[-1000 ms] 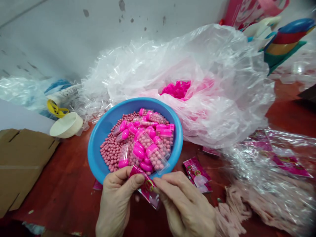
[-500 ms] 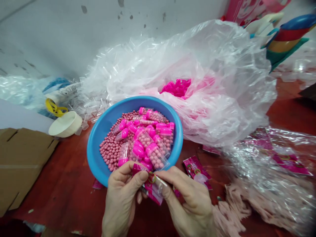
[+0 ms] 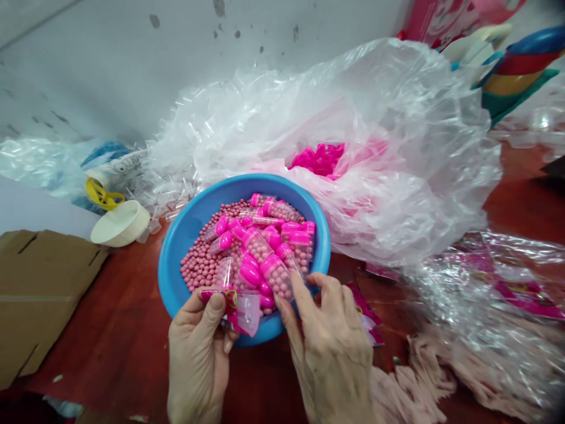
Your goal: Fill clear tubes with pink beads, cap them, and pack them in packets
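My left hand (image 3: 198, 347) pinches a small magenta printed plastic packet (image 3: 242, 311) with a clear end, held over the near rim of a blue basin (image 3: 165, 271). My right hand (image 3: 331, 341) reaches over the basin's near right rim. Its thumb and index finger are on either side of the lower end of a clear tube (image 3: 278, 280) of pink beads with a bright pink cap, which still lies on the pile. Several similar capped tubes (image 3: 258, 244) rest around it on loose pink beads (image 3: 198, 268).
Behind the basin spreads a big clear plastic bag (image 3: 424, 141) with bright pink caps (image 3: 318, 159). Clear tubes (image 3: 172, 191) and a white round container (image 3: 121, 224) are at left, near cardboard (image 3: 44, 300). More magenta packets (image 3: 523, 291) and a beige cloth (image 3: 410, 383) lie at right.
My right hand has let go of the packet and moved up to a bead tube in the basin. My left hand has shifted left, still holding the packet.
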`<state>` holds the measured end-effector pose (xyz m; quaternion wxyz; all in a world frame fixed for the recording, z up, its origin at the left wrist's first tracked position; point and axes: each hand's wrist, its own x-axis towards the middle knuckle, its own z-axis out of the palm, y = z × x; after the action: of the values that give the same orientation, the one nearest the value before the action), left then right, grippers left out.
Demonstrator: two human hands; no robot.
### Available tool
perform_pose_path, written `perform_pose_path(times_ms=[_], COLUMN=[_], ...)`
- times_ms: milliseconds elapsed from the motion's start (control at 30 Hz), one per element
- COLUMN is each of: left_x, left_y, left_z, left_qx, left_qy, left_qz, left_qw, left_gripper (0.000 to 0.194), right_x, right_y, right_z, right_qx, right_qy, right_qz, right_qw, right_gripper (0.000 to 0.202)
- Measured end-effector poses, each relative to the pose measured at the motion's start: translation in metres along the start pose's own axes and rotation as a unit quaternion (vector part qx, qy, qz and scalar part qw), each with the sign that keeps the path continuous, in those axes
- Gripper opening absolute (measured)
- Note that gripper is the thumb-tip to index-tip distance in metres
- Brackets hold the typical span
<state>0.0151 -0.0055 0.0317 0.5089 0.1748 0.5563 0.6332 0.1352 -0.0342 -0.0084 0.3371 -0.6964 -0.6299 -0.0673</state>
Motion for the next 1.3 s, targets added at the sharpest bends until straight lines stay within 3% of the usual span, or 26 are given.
perform_pose_path(times_ms=[300, 433, 533, 600, 667, 733, 800, 900, 1033, 1067, 1167, 1233, 1300], left_x=[0.008, 0.010, 0.012, 0.013, 0.013, 0.013, 0.013, 0.014, 0.016, 0.016, 0.016, 0.015, 0.015], left_y=[0.002, 0.002, 0.001, 0.001, 0.001, 0.001, 0.001, 0.000, 0.000, 0.000, 0.001, 0.002, 0.002], left_z=[-0.004, -0.005, -0.005, -0.004, -0.002, -0.001, -0.001, -0.003, -0.007, -0.008, -0.010, -0.012, -0.013], left_qx=[-0.008, -0.016, -0.023, -0.026, -0.032, -0.037, -0.039, -0.032, -0.007, 0.004, 0.041, 0.062, 0.078], left_qy=[0.013, 0.013, 0.018, 0.019, 0.015, 0.011, 0.011, 0.003, -0.017, -0.023, -0.054, -0.076, -0.094], left_qz=[0.026, 0.029, 0.023, 0.020, 0.022, 0.022, 0.022, 0.022, 0.001, -0.005, -0.022, -0.031, -0.039], left_qw=[1.000, 0.999, 0.999, 0.999, 0.999, 0.999, 0.999, 0.999, 1.000, 1.000, 0.997, 0.995, 0.992], left_gripper=[0.034, 0.034, 0.034, 0.035, 0.035, 0.034, 0.035, 0.033, 0.034, 0.034, 0.036, 0.035, 0.033], right_x=[-0.009, -0.002, 0.002, 0.005, 0.007, 0.008, 0.008, 0.004, 0.000, 0.001, 0.010, 0.016, 0.020], right_y=[-0.005, -0.008, -0.003, 0.005, 0.014, 0.020, 0.022, 0.023, 0.030, 0.033, 0.038, 0.039, 0.038], right_z=[0.006, 0.010, 0.005, -0.004, -0.015, -0.026, -0.032, -0.037, -0.042, -0.043, -0.043, -0.040, -0.036], right_qx=[0.064, 0.073, 0.196, 0.334, 0.464, 0.557, 0.600, 0.613, 0.502, 0.475, 0.487, 0.530, 0.586], right_qy=[0.018, -0.028, -0.044, -0.082, -0.171, -0.259, -0.285, -0.260, -0.205, -0.207, -0.236, -0.249, -0.272], right_qz=[0.007, -0.004, 0.039, 0.126, 0.216, 0.261, 0.267, 0.231, 0.158, 0.141, 0.104, 0.094, 0.098], right_qw=[0.998, 0.997, 0.979, 0.930, 0.842, 0.745, 0.698, 0.710, 0.826, 0.843, 0.835, 0.805, 0.757], right_gripper=[0.007, 0.016, 0.018, 0.016, 0.018, 0.021, 0.023, 0.027, 0.035, 0.034, 0.029, 0.028, 0.026])
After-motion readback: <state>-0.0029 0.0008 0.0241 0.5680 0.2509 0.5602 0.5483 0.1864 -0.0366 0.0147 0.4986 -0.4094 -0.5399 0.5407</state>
